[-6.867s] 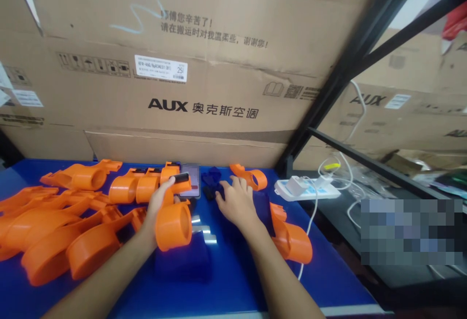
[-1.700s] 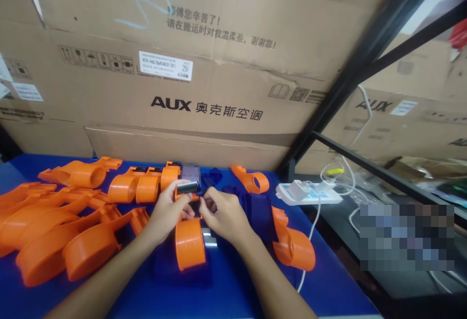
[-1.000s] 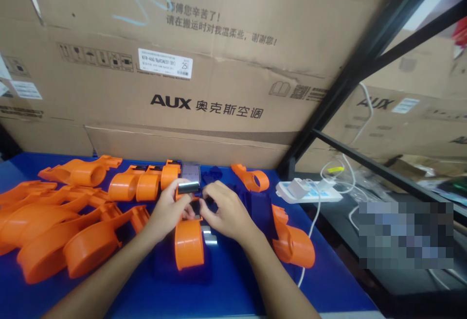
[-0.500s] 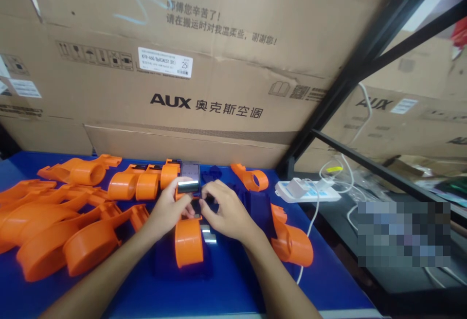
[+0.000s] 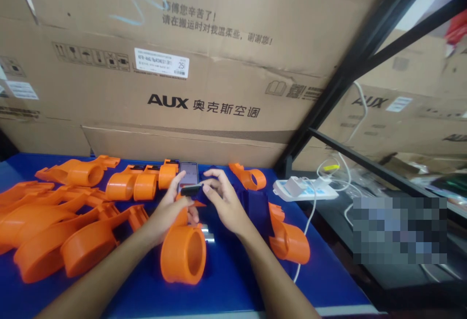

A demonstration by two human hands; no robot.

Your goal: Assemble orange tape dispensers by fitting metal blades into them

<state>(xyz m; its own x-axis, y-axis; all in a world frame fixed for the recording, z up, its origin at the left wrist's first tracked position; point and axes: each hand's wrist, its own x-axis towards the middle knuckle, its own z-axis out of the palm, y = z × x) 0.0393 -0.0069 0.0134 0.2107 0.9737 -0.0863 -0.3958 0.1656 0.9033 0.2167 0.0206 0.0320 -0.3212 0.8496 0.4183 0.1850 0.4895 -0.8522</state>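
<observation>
My left hand (image 5: 174,205) is wrapped round an orange plastic tape dispenser (image 5: 178,256), whose round hub hangs toward me with its opening turned to the right. A dark strip with a shiny edge (image 5: 190,190) sits at the dispenser's far end. At that end, the thumb and bent fingers of my right hand (image 5: 225,202) close on the strip's right side; the exact contact is partly hidden. Just right of the hub, small shiny metal pieces (image 5: 208,237) lie on the blue table (image 5: 226,285).
Several orange dispensers (image 5: 87,246) are heaped at left, with more standing behind (image 5: 120,185). Others lie at right (image 5: 290,242). A phone (image 5: 188,172) rests against the large carton (image 5: 204,134). A white power strip (image 5: 306,190) with cables sits by the black rack post (image 5: 302,136).
The held dispenser has turned, so its hub opening now shows and sits nearer me. Its dark-edged end has tilted. My right hand has shifted slightly up, uncovering more of the phone.
</observation>
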